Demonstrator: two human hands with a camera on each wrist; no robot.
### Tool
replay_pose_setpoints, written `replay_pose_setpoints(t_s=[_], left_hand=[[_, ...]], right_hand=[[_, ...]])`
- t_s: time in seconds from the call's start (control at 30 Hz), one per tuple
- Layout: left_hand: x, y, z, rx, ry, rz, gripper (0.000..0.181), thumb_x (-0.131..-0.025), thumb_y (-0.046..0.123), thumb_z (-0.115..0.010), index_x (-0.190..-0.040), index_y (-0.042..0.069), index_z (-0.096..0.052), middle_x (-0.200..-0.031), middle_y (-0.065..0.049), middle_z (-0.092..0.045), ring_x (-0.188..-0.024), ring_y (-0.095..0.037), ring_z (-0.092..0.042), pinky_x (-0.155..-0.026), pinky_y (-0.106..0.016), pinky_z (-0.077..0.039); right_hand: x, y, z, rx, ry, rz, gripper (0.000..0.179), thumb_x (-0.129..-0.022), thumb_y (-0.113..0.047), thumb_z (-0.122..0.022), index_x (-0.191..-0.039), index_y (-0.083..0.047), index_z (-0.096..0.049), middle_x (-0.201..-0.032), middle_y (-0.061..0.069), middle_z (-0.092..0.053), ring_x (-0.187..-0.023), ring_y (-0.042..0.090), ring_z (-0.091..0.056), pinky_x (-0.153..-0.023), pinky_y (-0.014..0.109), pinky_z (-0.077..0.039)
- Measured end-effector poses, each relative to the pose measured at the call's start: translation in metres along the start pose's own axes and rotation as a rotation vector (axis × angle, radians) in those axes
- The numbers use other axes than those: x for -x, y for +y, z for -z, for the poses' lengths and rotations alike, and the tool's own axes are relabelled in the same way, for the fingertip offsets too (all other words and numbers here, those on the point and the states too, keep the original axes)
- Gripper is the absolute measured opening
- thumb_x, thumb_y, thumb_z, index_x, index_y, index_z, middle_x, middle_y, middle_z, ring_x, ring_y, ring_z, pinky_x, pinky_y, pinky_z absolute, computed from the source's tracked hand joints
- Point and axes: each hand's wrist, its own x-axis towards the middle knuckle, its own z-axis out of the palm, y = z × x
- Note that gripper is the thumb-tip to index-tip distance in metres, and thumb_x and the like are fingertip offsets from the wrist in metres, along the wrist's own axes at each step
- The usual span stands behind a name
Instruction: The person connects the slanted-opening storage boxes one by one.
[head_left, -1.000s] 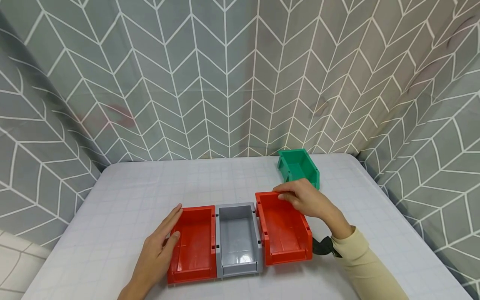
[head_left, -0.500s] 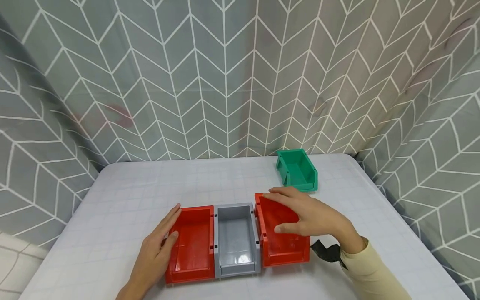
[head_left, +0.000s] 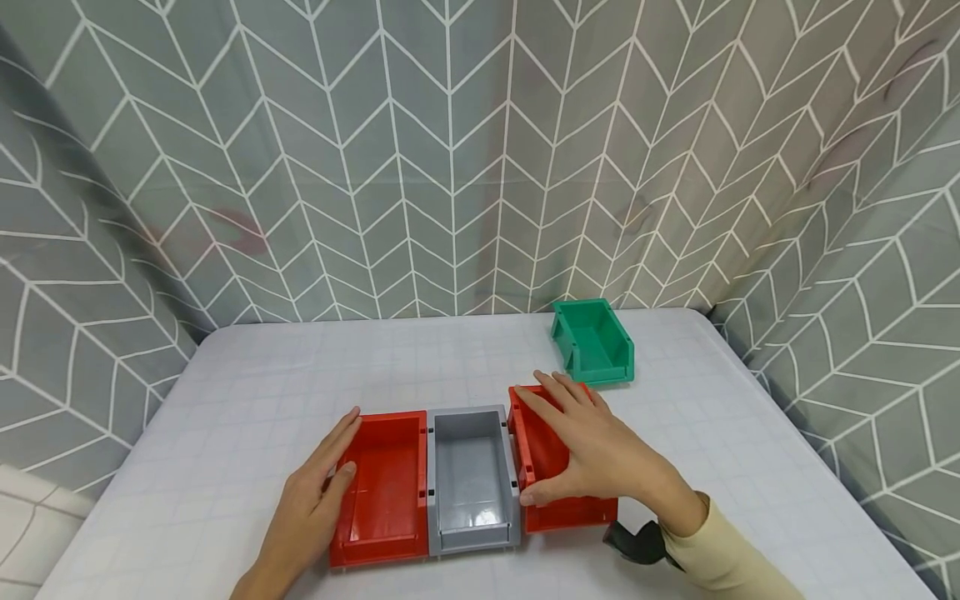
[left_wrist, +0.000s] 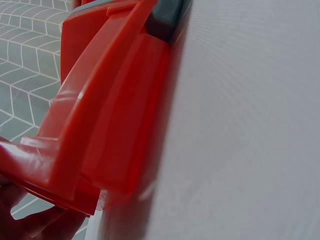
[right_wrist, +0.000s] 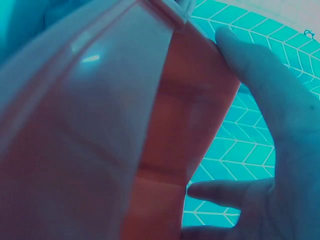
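Three storage bins stand side by side on the table: a red bin [head_left: 390, 487] at left, a grey bin [head_left: 471, 467] in the middle and a second red bin [head_left: 543, 454] at right. My left hand [head_left: 300, 504] lies along the left red bin's outer wall, fingers fairly straight, thumb at its rim. In the left wrist view, fingers [left_wrist: 47, 225] show by that bin's corner [left_wrist: 112, 105]. My right hand [head_left: 603, 458] spreads over the right red bin, fingers reaching its far rim, thumb by the rim nearest the grey bin. That bin is slightly skewed to the grey one.
A smaller green bin [head_left: 596, 342] stands near the table's back edge, behind the right red bin. The white table [head_left: 262, 375] meets a patterned grey curtain [head_left: 420, 167] at the back and sides. A black strap [head_left: 637, 543] hangs from the right wrist.
The right hand has let go of the right red bin's far rim and opened out, its thumb moving left and nearer across the bin. The left hand has stayed in place.
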Motion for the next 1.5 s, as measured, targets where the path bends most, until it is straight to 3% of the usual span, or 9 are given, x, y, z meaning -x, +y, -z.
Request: replay_pose_setpoints(t_s=[0.13,0.23,0.4,0.63,1.2,1.37,1.5], left_hand=[[0.0000,-0.0005,-0.0002,-0.004,0.000,0.004,0.064,-0.102,0.001,-0.059,-0.161,0.016,-0.041,-0.164,0.002,-0.039,-0.147,-0.029,-0.040,-0.102,-0.029,-0.040],[-0.0003,0.0003,-0.0003,-0.002,0.001,0.007,0.064,-0.102,0.002,-0.060,-0.161,0.016,-0.041,-0.164,0.003,-0.039,-0.147,-0.029,-0.040,-0.102,-0.030,-0.040],[-0.0004,0.0014,-0.0010,0.004,0.009,0.003,0.065,-0.101,0.002,-0.061,-0.161,0.017,-0.041,-0.164,0.003,-0.039,-0.147,-0.029,-0.041,-0.099,-0.044,-0.045],[0.0005,-0.0002,-0.0013,0.001,0.000,0.010,0.065,-0.102,0.003,-0.061,-0.162,0.018,-0.040,-0.164,0.004,-0.038,-0.148,-0.027,-0.040,-0.102,-0.022,-0.035],[-0.0010,-0.0012,-0.0015,-0.001,0.007,-0.004,0.066,-0.101,0.001,-0.060,-0.162,0.017,-0.040,-0.164,0.003,-0.038,-0.147,-0.029,-0.040,-0.102,-0.019,-0.033],[-0.0007,0.0001,-0.0012,-0.003,0.008,-0.001,0.066,-0.101,0.001,-0.061,-0.162,0.017,-0.041,-0.164,0.003,-0.039,-0.146,-0.029,-0.041,-0.101,-0.025,-0.038],[-0.0005,0.0017,-0.0007,0.004,0.010,-0.007,0.065,-0.101,0.001,-0.061,-0.161,0.015,-0.042,-0.164,0.001,-0.040,-0.146,-0.030,-0.042,-0.099,-0.038,-0.045]], right_hand=[[-0.0028,-0.0016,-0.0007,0.022,0.006,-0.017,0.115,-0.069,-0.079,-0.078,-0.163,-0.026,-0.038,-0.160,0.012,-0.037,-0.148,0.041,-0.028,-0.107,0.072,-0.037],[-0.0046,-0.0017,-0.0011,0.031,0.007,-0.021,0.113,-0.068,-0.079,-0.078,-0.161,-0.027,-0.041,-0.155,0.010,-0.042,-0.143,0.038,-0.033,-0.101,0.069,-0.045],[-0.0068,-0.0024,-0.0016,0.029,-0.002,-0.034,0.112,-0.066,-0.078,-0.080,-0.160,-0.028,-0.044,-0.153,0.011,-0.043,-0.143,0.039,-0.033,-0.100,0.070,-0.045],[-0.0078,-0.0024,-0.0039,0.040,-0.012,-0.035,0.112,-0.065,-0.076,-0.082,-0.160,-0.027,-0.045,-0.151,0.012,-0.044,-0.140,0.036,-0.035,-0.099,0.070,-0.046],[-0.0105,-0.0020,-0.0038,0.033,-0.016,-0.041,0.112,-0.065,-0.074,-0.084,-0.159,-0.027,-0.046,-0.149,0.011,-0.047,-0.135,0.030,-0.038,-0.098,0.068,-0.047],[-0.0108,-0.0017,-0.0037,0.027,-0.016,-0.039,0.112,-0.065,-0.073,-0.084,-0.160,-0.028,-0.045,-0.150,0.012,-0.046,-0.136,0.031,-0.038,-0.099,0.067,-0.047],[-0.0102,-0.0010,-0.0040,0.026,-0.017,-0.039,0.112,-0.065,-0.075,-0.083,-0.160,-0.028,-0.045,-0.151,0.012,-0.045,-0.137,0.031,-0.038,-0.099,0.068,-0.046]])
